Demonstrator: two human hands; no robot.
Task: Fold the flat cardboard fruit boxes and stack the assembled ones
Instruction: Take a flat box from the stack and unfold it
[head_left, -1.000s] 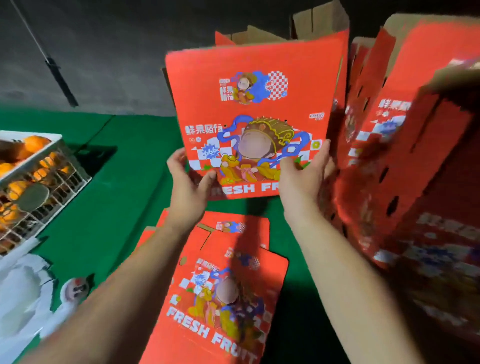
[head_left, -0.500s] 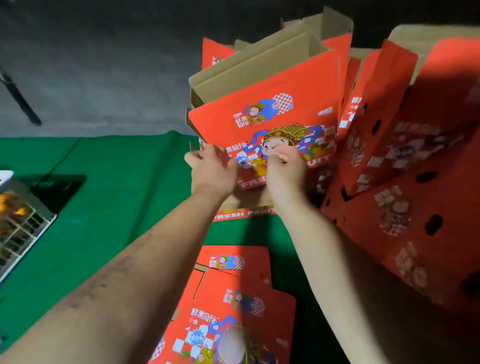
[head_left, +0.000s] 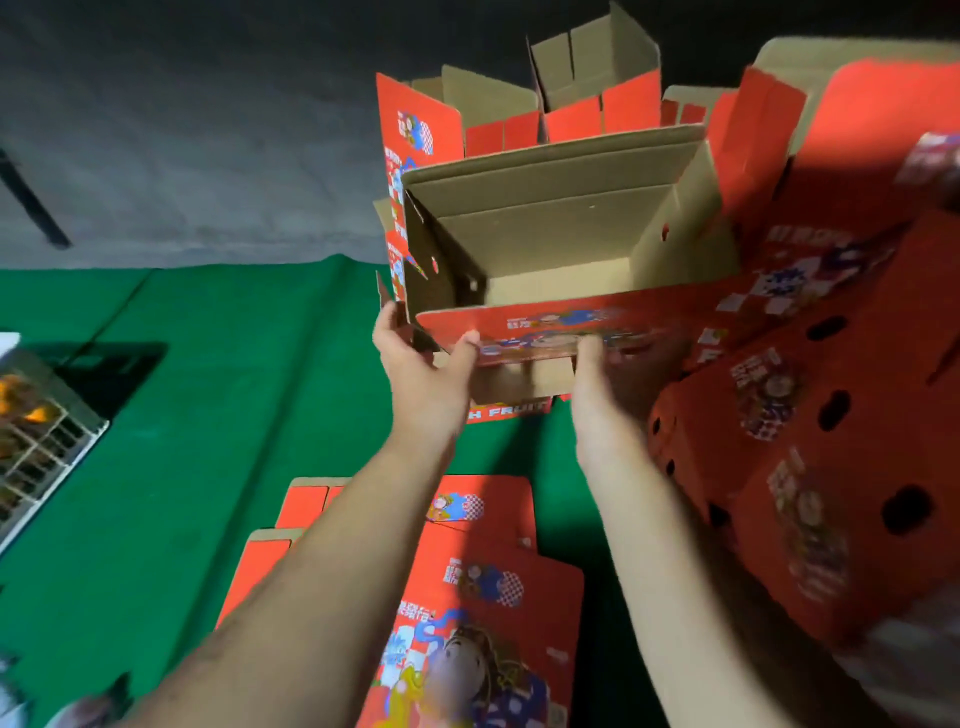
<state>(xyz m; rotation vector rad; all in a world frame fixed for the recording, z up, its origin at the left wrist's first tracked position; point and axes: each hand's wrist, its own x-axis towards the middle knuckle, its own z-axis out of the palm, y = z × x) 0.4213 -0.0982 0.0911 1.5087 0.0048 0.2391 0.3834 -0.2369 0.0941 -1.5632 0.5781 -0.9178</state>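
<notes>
**Item: one red printed cardboard fruit box, opened out, in hand**

- Red printed cardboard fruit box (head_left: 566, 249): raised above the green-covered bench (head_left: 218, 395), mouth tipped toward me so I can see the brown inside and check the walls stand square. Bottom flaps hang loose under the near wall; I judge the base is not yet locked.
- My left hand (head_left: 426, 364): at the near left corner, thumb pressed on the red near wall, fingers behind the corner flap, gripping to steady that side.
- My right hand (head_left: 592, 374): under the near wall by the hanging flap; blurred, so I cannot tell how its fingers close.
- Flat red cardboard blanks (head_left: 467, 597): stacked on the bench below my arms, within reach for the next fold.
- Assembled red boxes with dark round holes (head_left: 810, 467): piled to my right, where finished ones go.
- White wire crate of oranges (head_left: 36, 441): far left, apart.
</notes>
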